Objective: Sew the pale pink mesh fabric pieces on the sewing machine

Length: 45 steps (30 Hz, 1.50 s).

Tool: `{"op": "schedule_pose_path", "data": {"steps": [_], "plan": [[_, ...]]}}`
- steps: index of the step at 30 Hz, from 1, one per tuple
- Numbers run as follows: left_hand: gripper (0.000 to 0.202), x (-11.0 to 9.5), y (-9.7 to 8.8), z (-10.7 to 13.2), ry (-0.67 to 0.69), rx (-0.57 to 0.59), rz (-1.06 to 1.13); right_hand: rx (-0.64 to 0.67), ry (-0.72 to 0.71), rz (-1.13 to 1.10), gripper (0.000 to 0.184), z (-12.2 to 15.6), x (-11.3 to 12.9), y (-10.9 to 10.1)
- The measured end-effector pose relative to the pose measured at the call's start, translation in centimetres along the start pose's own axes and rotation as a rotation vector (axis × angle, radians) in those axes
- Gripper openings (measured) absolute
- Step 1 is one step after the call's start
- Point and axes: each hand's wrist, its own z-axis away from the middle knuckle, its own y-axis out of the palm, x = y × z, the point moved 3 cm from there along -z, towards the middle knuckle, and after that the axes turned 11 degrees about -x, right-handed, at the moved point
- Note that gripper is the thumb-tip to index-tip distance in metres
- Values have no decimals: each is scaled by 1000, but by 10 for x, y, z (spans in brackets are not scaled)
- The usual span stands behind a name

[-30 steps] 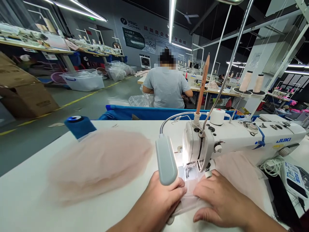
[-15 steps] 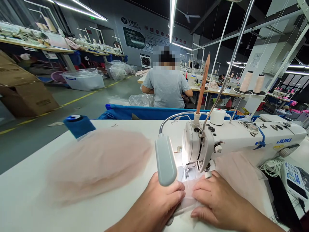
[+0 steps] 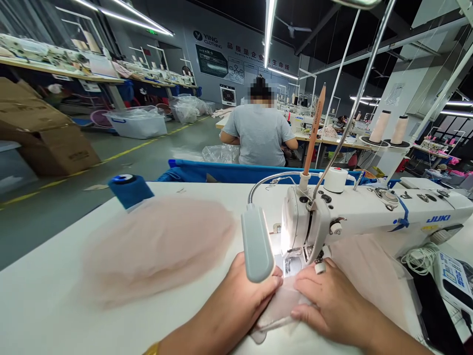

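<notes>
Under the presser foot of a white sewing machine [image 3: 308, 222] lies a piece of sheer pale pink fabric [image 3: 283, 305]. My left hand [image 3: 249, 291] is closed on its left edge, fingers pressed together, and the lamp head hides part of that hand. On the right side, my right hand [image 3: 328, 301] holds the fabric with curled fingers, its thumb nearer to me. Both sets of fingertips are close in front of the needle area. More sheer pink fabric [image 3: 369, 276] spreads beneath the machine arm, and a loose pink heap [image 3: 158, 246] rests on the table to the left.
A grey lamp [image 3: 257, 246] on a bent metal neck hangs beside the needle. A blue thread cone [image 3: 131, 191] stands at the table's far left edge. Right of the machine are a white control box [image 3: 454, 276] and a coiled cable [image 3: 419, 259]. A person [image 3: 260, 133] sits ahead.
Both hands have moved slightly forward towards the needle. More of the fabric's near edge shows between them. The whole view has shifted a little, so the surroundings appear farther right.
</notes>
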Motion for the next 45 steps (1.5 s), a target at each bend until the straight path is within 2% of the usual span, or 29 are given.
{"op": "schedule_pose_path", "data": {"steps": [4,11,16,20,22,24,28,32,35,38,45], "plan": [[37,6,10,7,-13,-54,-22,-39,-5,6,27,-2,-2,1],[27,19,14,9,-157,-19,23,-111,-15,-2,21,-3,-3,-1],[17,28,13,-7,-148,100,-94,-157,-40,-33,18,-1,-5,-3],[5,11,-2,-8,-48,6,-204,-270,-127,-52,15,6,-6,-7],[13,-4,-7,0,-15,-1,-216,-336,-188,-67,18,9,-4,-8],[20,-17,-9,9,-24,44,-139,-361,-239,-90,23,9,1,-7],[22,-33,-8,13,-60,161,70,-301,-285,-143,28,5,13,-6],[19,-35,-19,0,-91,197,175,-117,-203,-74,14,0,14,-1],[12,-35,-27,-5,-77,241,142,-68,-182,3,8,2,9,2],[13,-38,-27,-3,-41,230,78,-58,-183,31,9,5,7,2],[23,-40,-12,-3,13,163,80,-58,-172,42,15,6,11,2]]}}
